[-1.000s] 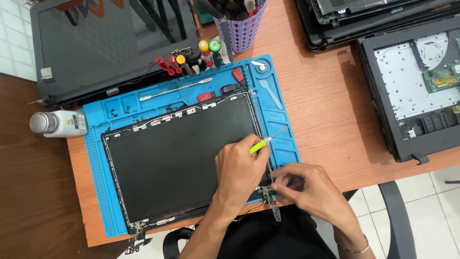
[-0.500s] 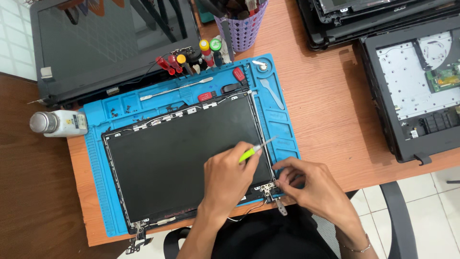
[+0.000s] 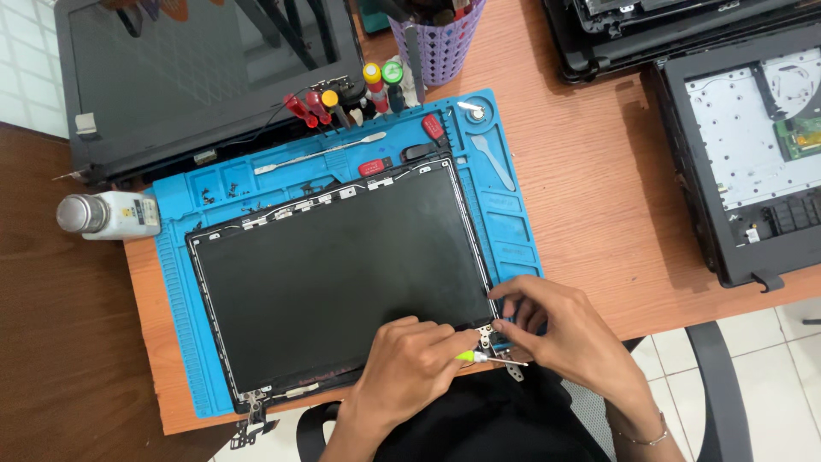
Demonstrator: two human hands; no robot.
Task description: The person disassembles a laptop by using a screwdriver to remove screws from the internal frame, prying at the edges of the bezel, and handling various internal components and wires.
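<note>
A black laptop screen panel (image 3: 342, 282) lies flat on a blue work mat (image 3: 505, 214). At the panel's near right corner sits a metal hinge bracket (image 3: 506, 352). My left hand (image 3: 409, 366) grips a small screwdriver with a yellow-green handle (image 3: 466, 355), its tip at that bracket. My right hand (image 3: 556, 329) pinches the hinge bracket with its fingertips. A second hinge (image 3: 252, 419) sticks out at the near left corner.
A white bottle (image 3: 107, 216) lies left of the mat. Screwdrivers (image 3: 342, 98) and a purple mesh cup (image 3: 436, 38) stand at the back, with a metal pry tool (image 3: 321, 152). Opened laptops (image 3: 744, 162) lie at right, another laptop lid (image 3: 197, 77) at back left. A chair arm (image 3: 714, 385) shows below.
My left hand has swung the screwdriver down from an upward tilt over the panel to the near right hinge. My right hand has stayed at the hinge.
</note>
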